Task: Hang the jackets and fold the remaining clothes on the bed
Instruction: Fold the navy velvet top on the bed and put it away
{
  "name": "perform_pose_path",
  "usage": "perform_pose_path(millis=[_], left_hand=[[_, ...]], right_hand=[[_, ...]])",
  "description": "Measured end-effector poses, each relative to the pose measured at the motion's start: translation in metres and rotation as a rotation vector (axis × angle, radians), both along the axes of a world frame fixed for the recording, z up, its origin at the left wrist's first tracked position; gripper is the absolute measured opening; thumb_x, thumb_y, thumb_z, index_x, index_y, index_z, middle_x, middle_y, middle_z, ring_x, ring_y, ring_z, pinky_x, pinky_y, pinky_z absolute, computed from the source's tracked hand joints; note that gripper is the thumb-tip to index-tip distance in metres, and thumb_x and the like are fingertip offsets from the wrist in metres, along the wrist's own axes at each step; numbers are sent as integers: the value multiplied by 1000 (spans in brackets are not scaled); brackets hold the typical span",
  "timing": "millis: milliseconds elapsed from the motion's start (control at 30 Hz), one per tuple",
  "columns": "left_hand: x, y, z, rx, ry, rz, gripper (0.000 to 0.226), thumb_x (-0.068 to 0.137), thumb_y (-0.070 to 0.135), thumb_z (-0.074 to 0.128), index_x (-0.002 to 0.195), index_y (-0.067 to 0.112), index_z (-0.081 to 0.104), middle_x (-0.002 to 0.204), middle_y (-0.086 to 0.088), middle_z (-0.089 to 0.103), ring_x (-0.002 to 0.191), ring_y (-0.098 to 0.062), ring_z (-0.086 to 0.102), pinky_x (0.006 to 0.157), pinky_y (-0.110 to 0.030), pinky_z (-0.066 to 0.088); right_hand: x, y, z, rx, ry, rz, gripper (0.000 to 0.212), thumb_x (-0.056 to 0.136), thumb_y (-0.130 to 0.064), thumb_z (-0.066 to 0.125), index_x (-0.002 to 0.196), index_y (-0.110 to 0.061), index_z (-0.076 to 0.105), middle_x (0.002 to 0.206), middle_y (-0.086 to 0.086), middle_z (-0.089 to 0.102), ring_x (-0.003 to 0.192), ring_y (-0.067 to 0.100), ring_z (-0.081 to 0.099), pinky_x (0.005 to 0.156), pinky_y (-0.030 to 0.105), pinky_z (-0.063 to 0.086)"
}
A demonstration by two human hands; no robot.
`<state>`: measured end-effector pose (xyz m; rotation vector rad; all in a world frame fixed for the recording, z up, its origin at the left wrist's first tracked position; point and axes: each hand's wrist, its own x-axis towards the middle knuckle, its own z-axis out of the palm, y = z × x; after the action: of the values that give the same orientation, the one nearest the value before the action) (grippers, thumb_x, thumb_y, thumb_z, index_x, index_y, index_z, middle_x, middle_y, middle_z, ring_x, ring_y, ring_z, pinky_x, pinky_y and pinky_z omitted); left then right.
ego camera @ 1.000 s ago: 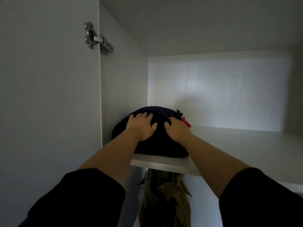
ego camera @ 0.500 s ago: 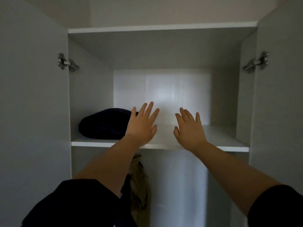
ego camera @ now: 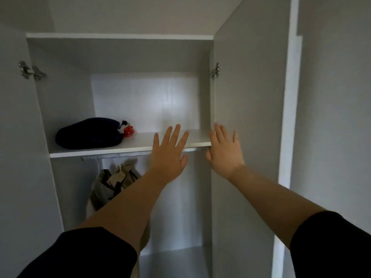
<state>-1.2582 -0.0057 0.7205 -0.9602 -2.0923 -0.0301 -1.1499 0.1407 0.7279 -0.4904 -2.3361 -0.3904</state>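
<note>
Left hand (ego camera: 168, 155): fingers spread, empty.
Right hand (ego camera: 224, 153): splayed, empty, at the left's 3 o'clock.
Navy bundle (ego camera: 88, 133): lay on shelf (ego camera: 144, 140), 9 o'clock of hands.
Jackets (ego camera: 120, 177): hung at its 6 o'clock.

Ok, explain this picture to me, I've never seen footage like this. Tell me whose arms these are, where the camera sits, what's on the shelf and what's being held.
There is no machine here. A person wears one wide-angle camera on the head, so you look along their own two arms into an open wardrobe. The left hand and right hand are raised with fingers spread, and neither holds anything. The right one is by the edge of the open right door; whether it touches is unclear. On the shelf lies a folded dark navy garment with a red bit at one end. Below it, khaki jackets hang from the rail.
</note>
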Motion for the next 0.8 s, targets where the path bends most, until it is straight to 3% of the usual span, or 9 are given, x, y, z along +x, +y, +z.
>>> perform_pose_path(millis=[233, 433, 567, 800], left_hand=[[132, -21, -19, -1, -19, -178, 69, 96, 43, 33, 151, 24, -3, 159, -7, -6, 146, -26, -3, 114, -53, 2], [252, -40, -49, -4, -109, -321, 68, 95, 46, 32, 151, 25, 1, 159, -5, -5, 146, -24, -3, 114, -51, 3], [339, -21, -66, -64, -164, -449, 67, 96, 45, 30, 151, 26, -5, 159, -4, -10, 146, -25, -6, 114, -51, 0], [538, 50, -70, -101, -138, -789, 67, 96, 42, 32, 151, 26, -4, 159, -3, -9, 146, -22, -4, 115, -49, 0]], right_hand=[[152, -32, -26, 10, 17, -106, 59, 94, -33, 38, 148, -11, 23, 158, 12, 11, 146, 27, 6, 116, 46, -1], [297, -60, -55, -22, -10, -265, 59, 95, -35, 37, 147, -10, 25, 157, 13, 14, 145, 29, 10, 115, 49, 5], [403, -69, -75, -54, -72, -440, 61, 97, -39, 27, 150, -12, 15, 158, 11, 5, 146, 28, 2, 115, 49, -3], [612, -66, -91, -105, -14, -705, 61, 97, -36, 30, 150, -11, 12, 159, 11, 2, 146, 26, -1, 115, 50, -3]])
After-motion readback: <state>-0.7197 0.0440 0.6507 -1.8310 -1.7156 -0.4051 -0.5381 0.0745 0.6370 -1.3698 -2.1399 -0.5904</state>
